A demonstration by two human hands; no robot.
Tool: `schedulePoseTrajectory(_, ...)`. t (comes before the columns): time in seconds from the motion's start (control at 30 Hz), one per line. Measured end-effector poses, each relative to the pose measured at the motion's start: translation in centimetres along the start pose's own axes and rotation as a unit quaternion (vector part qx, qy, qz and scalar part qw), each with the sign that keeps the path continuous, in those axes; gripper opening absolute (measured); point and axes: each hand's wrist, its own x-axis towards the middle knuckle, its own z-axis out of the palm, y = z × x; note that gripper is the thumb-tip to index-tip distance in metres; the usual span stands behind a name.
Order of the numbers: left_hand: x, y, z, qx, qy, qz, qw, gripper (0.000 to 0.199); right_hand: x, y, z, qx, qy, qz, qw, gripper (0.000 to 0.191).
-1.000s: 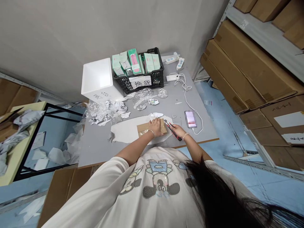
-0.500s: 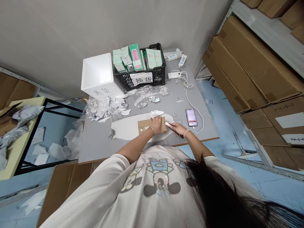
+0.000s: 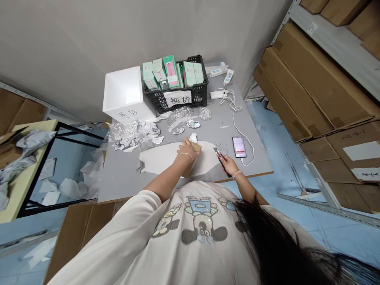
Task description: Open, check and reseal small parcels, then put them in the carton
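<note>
Gripped by my left hand (image 3: 184, 151) is a small brown cardboard box (image 3: 195, 147), tipped up on its side so that a narrow face points upward. Much of the box is hidden behind my hand and forearm. Under it lies a white sheet (image 3: 157, 159) on the grey table (image 3: 118, 178). To the right, my right hand (image 3: 229, 164) is closed around a utility knife (image 3: 220, 156) with a black and red handle. Its tip points up and left, apart from the box.
A phone (image 3: 239, 147) on a white cable lies right of my right hand. Behind are crumpled plastic wrap (image 3: 127, 132), a white foam box (image 3: 127, 95) and a black crate (image 3: 196, 95) with green boxes. Power strips (image 3: 218, 71) lie at the back right.
My left hand has tipped the cardboard box from lying flat onto its side. My right hand has drawn the utility knife away from the box, slightly right and down.
</note>
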Motion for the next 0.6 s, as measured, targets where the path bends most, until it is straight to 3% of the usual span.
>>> schedulePoseTrajectory(0.07, 1.0, -1.0, -1.0, -0.038, -0.025, -0.087, 0.995, 0.118, -0.1, 0.0, 0.6, 0.040, 0.027, 0.030, 0.998, 0.036)
schedulePoseTrajectory(0.13, 1.9, -2.3, -1.7, -0.081, -0.064, -0.127, 0.987, 0.119, -0.2, -0.3, 1.6, 0.089, 0.028, 0.053, 0.994, 0.035)
schedulePoseTrajectory(0.27, 2.6, -5.7, -1.8, -0.179, -0.108, -0.104, 0.972, 0.117, -0.6, -1.7, 5.0, 0.204, -0.017, 0.106, 0.973, 0.027)
schedulePoseTrajectory(0.37, 1.6, -8.6, -0.6, -0.242, -0.105, -0.101, 0.959, 0.105, -0.5, -3.3, 8.0, 0.259, -0.059, 0.108, 0.958, 0.023)
schedulePoseTrajectory(0.47, -0.4, -11.0, 1.3, -0.288, -0.168, -0.135, 0.933, 0.084, 0.2, -4.7, 10.7, 0.242, -0.093, 0.050, 0.964, 0.028)
schedulePoseTrajectory(0.53, -1.8, -11.9, 2.7, -0.301, -0.200, -0.130, 0.923, 0.075, 0.7, -5.5, 11.8, 0.213, -0.101, 0.020, 0.972, 0.032)
schedulePoseTrajectory(0.6, -2.9, -11.9, 3.8, -0.287, -0.183, -0.114, 0.933, 0.071, 1.3, -6.1, 12.2, 0.177, -0.089, 0.001, 0.980, 0.034)
